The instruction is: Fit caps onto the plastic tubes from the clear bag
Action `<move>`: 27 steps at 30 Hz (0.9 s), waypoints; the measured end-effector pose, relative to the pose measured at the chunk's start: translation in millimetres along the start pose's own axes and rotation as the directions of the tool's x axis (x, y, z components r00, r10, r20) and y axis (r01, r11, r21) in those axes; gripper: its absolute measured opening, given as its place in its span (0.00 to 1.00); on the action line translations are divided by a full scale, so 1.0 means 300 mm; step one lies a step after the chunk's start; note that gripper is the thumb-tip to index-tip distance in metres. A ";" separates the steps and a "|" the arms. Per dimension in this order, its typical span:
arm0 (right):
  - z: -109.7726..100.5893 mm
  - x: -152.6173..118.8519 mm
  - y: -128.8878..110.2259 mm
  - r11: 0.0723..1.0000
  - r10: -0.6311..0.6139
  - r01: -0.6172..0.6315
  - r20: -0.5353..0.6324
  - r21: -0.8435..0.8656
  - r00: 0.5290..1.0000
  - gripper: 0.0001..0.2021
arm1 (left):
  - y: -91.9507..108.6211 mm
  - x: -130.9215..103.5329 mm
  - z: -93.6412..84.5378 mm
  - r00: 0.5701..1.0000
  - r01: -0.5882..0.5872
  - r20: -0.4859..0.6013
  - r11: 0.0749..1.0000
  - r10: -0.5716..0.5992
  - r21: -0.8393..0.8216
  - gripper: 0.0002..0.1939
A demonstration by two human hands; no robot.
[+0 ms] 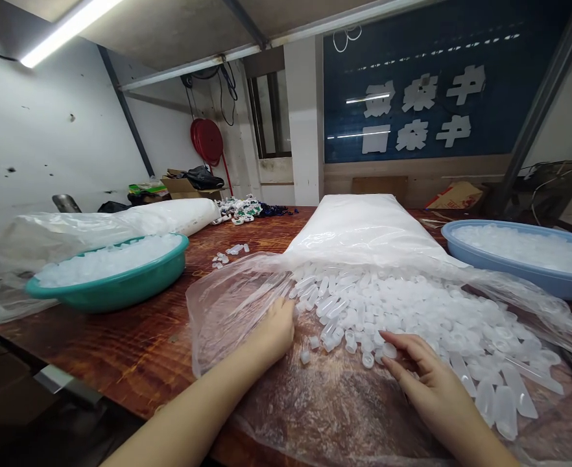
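Observation:
A heap of small translucent white plastic caps and tubes (412,311) lies on an opened clear plastic bag (227,305) spread over the wooden table (135,344). My left hand (274,331) rests at the heap's left edge, fingers curled toward the pieces; whether it holds any is hidden. My right hand (422,376) lies palm down at the heap's near edge, fingertips touching a few small caps (371,353), with longer tube pieces (500,395) just to its right.
A teal basin (115,288) of white pieces stands at the left, a blue basin (510,263) of them at the right. A full sealed bag (364,227) lies behind the heap, another bag (174,217) at the back left. Loose caps (230,253) dot the table's middle.

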State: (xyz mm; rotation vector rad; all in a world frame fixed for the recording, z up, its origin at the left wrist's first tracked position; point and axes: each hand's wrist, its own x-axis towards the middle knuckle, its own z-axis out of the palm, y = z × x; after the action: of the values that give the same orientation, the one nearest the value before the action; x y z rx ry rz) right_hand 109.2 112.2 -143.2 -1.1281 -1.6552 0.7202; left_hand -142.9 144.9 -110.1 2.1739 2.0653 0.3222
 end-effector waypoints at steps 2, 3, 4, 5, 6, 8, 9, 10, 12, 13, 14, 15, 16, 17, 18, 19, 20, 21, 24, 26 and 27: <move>-0.004 -0.003 -0.008 0.998 0.015 -0.012 -0.053 0.061 0.998 0.15 | 0.068 -0.036 -0.028 0.993 -0.122 -0.005 0.987 0.122 -0.107 0.18; -0.009 -0.005 -0.015 0.995 0.037 -0.029 -0.081 0.098 0.996 0.16 | 0.107 -0.055 -0.038 0.975 -0.217 0.002 0.954 0.223 -0.205 0.16; -0.014 -0.007 -0.023 0.989 0.063 -0.049 -0.099 0.139 0.993 0.16 | 0.145 -0.072 -0.045 0.947 -0.299 0.022 0.904 0.321 -0.307 0.14; -0.020 -0.009 -0.033 0.981 0.089 -0.069 -0.106 0.180 0.990 0.17 | 0.180 -0.086 -0.047 0.910 -0.365 0.040 0.842 0.413 -0.397 0.13; -0.027 -0.011 -0.044 0.973 0.106 -0.083 -0.099 0.216 0.989 0.17 | 0.210 -0.095 -0.044 0.874 -0.407 0.048 0.784 0.483 -0.469 0.13; -0.041 -0.012 -0.063 0.965 0.095 -0.077 -0.060 0.250 0.994 0.15 | 0.246 -0.096 -0.027 0.837 -0.442 0.037 0.714 0.546 -0.543 0.13; -0.047 -0.012 -0.070 0.969 0.068 -0.057 -0.037 0.240 0.997 0.13 | 0.253 -0.091 -0.015 0.835 -0.445 0.016 0.693 0.550 -0.566 0.12; -0.053 -0.011 -0.074 0.977 0.034 -0.032 -0.009 0.213 0.999 0.11 | 0.254 -0.085 -0.002 0.837 -0.442 -0.002 0.676 0.547 -0.590 0.12; -0.059 -0.010 -0.073 0.992 -0.023 0.015 0.063 0.127 0.998 0.08 | 0.242 -0.072 0.018 0.844 -0.430 -0.033 0.638 0.535 -0.639 0.12; -0.061 -0.011 -0.069 0.996 -0.047 0.040 0.092 0.074 0.995 0.08 | 0.233 -0.069 0.024 0.847 -0.418 -0.039 0.620 0.530 -0.664 0.11; -0.062 -0.013 -0.063 0.997 -0.075 0.073 0.110 0.017 0.991 0.08 | 0.223 -0.067 0.027 0.852 -0.398 -0.034 0.603 0.523 -0.692 0.10; -0.063 -0.016 -0.056 0.992 -0.113 0.119 0.122 -0.040 0.986 0.09 | 0.215 -0.067 0.028 0.857 -0.363 -0.012 0.587 0.515 -0.724 0.09; -0.065 -0.020 -0.050 0.979 -0.168 0.182 0.143 -0.095 0.975 0.09 | 0.208 -0.068 0.026 0.862 -0.308 0.030 0.570 0.506 -0.762 0.08; -0.067 -0.026 -0.045 0.956 -0.232 0.256 0.166 -0.141 0.958 0.11 | 0.202 -0.070 0.023 0.860 -0.238 0.089 0.551 0.502 -0.800 0.08; -0.070 -0.031 -0.043 0.928 -0.295 0.327 0.187 -0.177 0.937 0.13 | 0.197 -0.071 0.021 0.850 -0.166 0.152 0.529 0.505 -0.832 0.09; -0.072 -0.035 -0.044 0.901 -0.342 0.383 0.206 -0.205 0.917 0.15 | 0.193 -0.072 0.018 0.833 -0.104 0.206 0.511 0.514 -0.853 0.10; -0.073 -0.039 -0.048 0.883 -0.362 0.410 0.224 -0.229 0.905 0.16 | 0.190 -0.073 0.016 0.816 -0.060 0.248 0.502 0.522 -0.863 0.11; -0.072 -0.040 -0.054 0.881 -0.344 0.397 0.229 -0.257 0.911 0.15 | 0.189 -0.073 0.016 0.803 -0.036 0.277 0.507 0.527 -0.861 0.12; -0.057 -0.038 -0.083 0.924 -0.109 0.178 0.213 -0.339 0.971 0.12 | 0.190 -0.074 0.017 0.808 -0.098 0.280 0.586 0.519 -0.804 0.13; -0.042 -0.035 -0.097 0.929 0.062 0.008 0.178 -0.369 0.982 0.24 | 0.193 -0.074 0.018 0.833 -0.219 0.203 0.644 0.514 -0.733 0.10; -0.036 -0.034 -0.100 0.931 0.095 -0.036 0.147 -0.364 0.985 0.26 | 0.194 -0.073 0.017 0.844 -0.276 0.151 0.659 0.514 -0.700 0.09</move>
State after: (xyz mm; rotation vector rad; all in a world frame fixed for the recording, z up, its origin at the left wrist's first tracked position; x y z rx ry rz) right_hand 109.8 90.6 -117.6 -1.4192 -1.9507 0.5745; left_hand -86.0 119.9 -102.8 2.0005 1.0235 0.5698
